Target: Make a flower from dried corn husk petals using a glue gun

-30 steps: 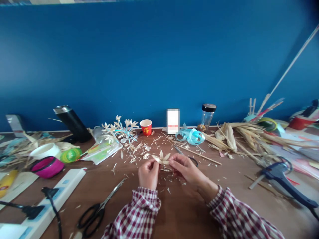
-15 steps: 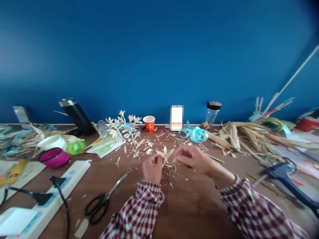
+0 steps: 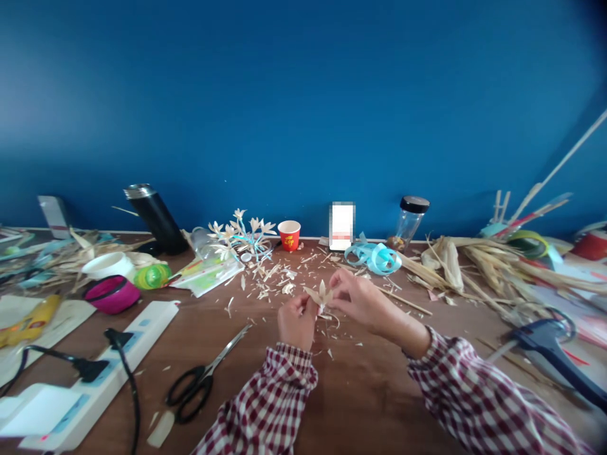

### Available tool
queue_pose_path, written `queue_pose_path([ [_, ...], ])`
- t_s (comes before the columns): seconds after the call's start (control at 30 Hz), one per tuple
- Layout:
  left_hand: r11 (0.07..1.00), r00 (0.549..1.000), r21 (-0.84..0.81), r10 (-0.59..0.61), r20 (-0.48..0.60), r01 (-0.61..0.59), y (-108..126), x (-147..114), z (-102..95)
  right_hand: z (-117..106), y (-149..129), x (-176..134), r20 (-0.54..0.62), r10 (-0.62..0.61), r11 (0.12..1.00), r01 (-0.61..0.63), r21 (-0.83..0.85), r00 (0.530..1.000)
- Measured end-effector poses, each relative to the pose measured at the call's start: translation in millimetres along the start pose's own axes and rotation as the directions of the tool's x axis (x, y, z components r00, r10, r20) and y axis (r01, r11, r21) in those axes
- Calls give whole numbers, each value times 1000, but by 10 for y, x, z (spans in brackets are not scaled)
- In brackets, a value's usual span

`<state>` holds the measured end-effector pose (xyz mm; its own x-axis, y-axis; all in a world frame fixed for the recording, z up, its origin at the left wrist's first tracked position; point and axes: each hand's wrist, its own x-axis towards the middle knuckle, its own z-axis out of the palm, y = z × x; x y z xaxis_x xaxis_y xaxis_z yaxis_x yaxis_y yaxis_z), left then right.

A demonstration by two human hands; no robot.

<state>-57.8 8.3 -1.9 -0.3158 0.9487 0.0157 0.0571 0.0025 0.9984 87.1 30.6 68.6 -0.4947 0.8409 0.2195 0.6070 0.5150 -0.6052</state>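
Observation:
A small pale husk flower [image 3: 321, 293] with pointed petals is pinched at its base by my left hand [image 3: 296, 322], just above the table. My right hand [image 3: 363, 302] has its fingertips closed at the flower's right side, pressing a small husk petal there; the fingers partly hide the petal. Husk scraps [image 3: 269, 283] lie scattered behind the hands. Beyond them stands a bunch of finished-looking husk flowers on blue-wrapped stems [image 3: 244, 237].
Black-handled scissors [image 3: 206, 379] and a white power strip [image 3: 128, 354] lie left. A glue gun [image 3: 552, 344] and dried corn husks [image 3: 446, 262] are on the right. Behind stand a red paper cup [image 3: 289, 237], blue ribbon [image 3: 377, 258], a glass jar [image 3: 410, 221] and a black flask [image 3: 159, 218].
My right hand has moved left with the small petal, from beside the flower to against it. My left hand keeps its pinch on the flower. The whole view has shifted slightly.

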Motion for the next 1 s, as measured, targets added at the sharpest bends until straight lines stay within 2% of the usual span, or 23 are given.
queue_pose_path([
  [0.27, 1000, 1000, 1, 10, -4, -10, 4, 10, -7, -20, -4, -30, -14, -25, 992, 27, 120, 1000],
  [0.4, 1000, 1000, 9, 12, 13, -12, -1, 6, -12, -75, 27, -47, 37, -7, 991, 2, 136, 999],
  [0.5, 1000, 1000, 21, 11, 19, -12, 8, -2, -17, -124, 50, -50, 23, 11, 997, -13, 71, 1000],
  [0.63, 999, 1000, 42, 21, 16, -21, 28, -16, -23, -149, 59, -36, 47, -26, 999, 27, -26, 999],
  [0.87, 998, 1000, 56, 17, 10, -18, 31, -25, -28, -84, -1, 24, 4, -95, 988, 94, -126, 996],
  [1.0, 997, 1000, 74, -5, -8, 5, 17, -9, -24, -75, -35, 45, 30, -121, 975, 124, -184, 992],
])
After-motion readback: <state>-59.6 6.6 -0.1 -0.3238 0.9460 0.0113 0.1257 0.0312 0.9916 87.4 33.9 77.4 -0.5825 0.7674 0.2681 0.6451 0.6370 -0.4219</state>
